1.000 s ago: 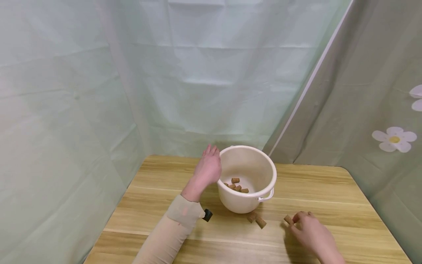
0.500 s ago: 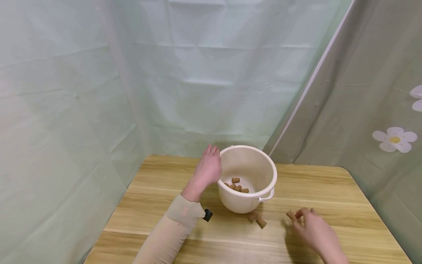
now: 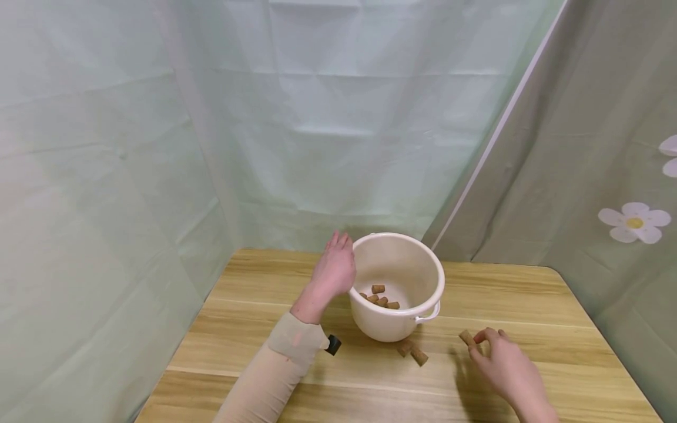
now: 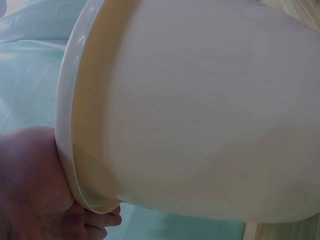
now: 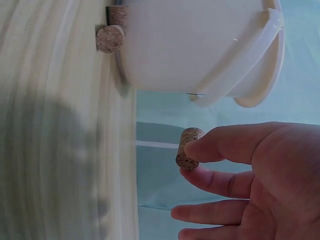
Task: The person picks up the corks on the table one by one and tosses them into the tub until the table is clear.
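My left hand (image 3: pixel 334 267) rests against the left rim of a white plastic bucket (image 3: pixel 388 324), its fingers looking fairly straight in the head view. In the left wrist view the palm touches the rim and the fingertips (image 4: pixel 114 215) show past it, partly hidden. Several corks (image 3: pixel 378 289) lie on the bucket's floor. Right of the bucket, my right hand (image 3: pixel 505 364) pinches a cork stopper (image 5: pixel 188 150) between thumb and index finger, above the table; the other fingers are spread. Two more corks (image 3: pixel 419 356) lie on the table at the bucket's front foot.
The wooden table (image 3: pixel 238 329) carries the bucket near its back edge. A white handle (image 3: pixel 429 314) hangs at the bucket's right side. Pale curtains (image 3: pixel 338 135) stand behind and to both sides. A small black piece (image 3: pixel 332 345) sticks out at the left cuff.
My right hand has moved slightly away from me and to the right, lifting the cork a little, which has tilted in the pinch. The left hand and bucket stay put.
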Motion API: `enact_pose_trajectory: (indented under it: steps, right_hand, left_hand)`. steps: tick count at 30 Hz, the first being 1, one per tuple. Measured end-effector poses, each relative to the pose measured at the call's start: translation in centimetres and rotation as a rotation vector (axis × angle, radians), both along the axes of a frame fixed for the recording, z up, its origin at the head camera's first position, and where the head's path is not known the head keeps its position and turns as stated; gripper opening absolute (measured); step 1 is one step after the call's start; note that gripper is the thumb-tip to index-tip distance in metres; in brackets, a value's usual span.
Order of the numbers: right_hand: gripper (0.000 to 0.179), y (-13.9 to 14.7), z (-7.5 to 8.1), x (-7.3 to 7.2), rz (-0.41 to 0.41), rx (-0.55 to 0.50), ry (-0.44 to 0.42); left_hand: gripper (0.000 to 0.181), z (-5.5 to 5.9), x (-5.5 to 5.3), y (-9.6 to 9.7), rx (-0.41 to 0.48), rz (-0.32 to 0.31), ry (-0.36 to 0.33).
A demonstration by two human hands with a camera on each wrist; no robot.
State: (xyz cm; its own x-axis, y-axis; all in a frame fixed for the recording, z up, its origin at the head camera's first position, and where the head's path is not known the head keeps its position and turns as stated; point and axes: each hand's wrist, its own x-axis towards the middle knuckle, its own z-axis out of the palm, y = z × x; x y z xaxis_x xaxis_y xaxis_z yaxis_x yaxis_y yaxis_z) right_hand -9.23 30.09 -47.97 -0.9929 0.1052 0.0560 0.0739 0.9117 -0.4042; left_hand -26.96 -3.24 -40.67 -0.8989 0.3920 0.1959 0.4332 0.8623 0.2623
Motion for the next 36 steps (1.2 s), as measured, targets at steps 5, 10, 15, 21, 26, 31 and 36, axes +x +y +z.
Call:
enact_pose_trajectory:
  steps: [5,10,15,21,26,31,36]
  right_hand:
    - [0.026,0.1,0.3,0.0,-0.01,-0.005,0.031]
    - [0.028,0.1,0.7,0.0,-0.014,-0.011,0.031]
    - [0.028,0.2,1.0,0.0,-0.023,-0.017,0.022]
    - [0.028,0.2,1.6,-0.1,-0.032,-0.021,0.033]
    - [0.028,0.1,2.0,-0.3,-0.029,-0.021,0.041]
    - [0.027,0.0,2.5,-0.5,-0.024,-0.025,0.063]
    - [0.028,-0.3,3.1,-0.8,-0.027,-0.035,0.069]
  left_hand:
    - [0.048,0.1,0.1,0.0,-0.003,-0.001,0.004]
    - [0.048,0.0,0.0,0.0,0.022,0.001,-0.007]
    - [0.048,-0.1,0.1,0.0,0.025,0.002,-0.01]
    - [0.048,-0.1,0.0,-0.1,0.026,-0.003,-0.005]
    - [0.048,-0.2,0.0,-0.1,0.009,-0.009,-0.002]
    - [0.048,-0.2,0.0,-0.1,0.001,-0.006,-0.003]
    - [0.048,-0.2,0.0,-0.1,0.001,-0.002,-0.004]
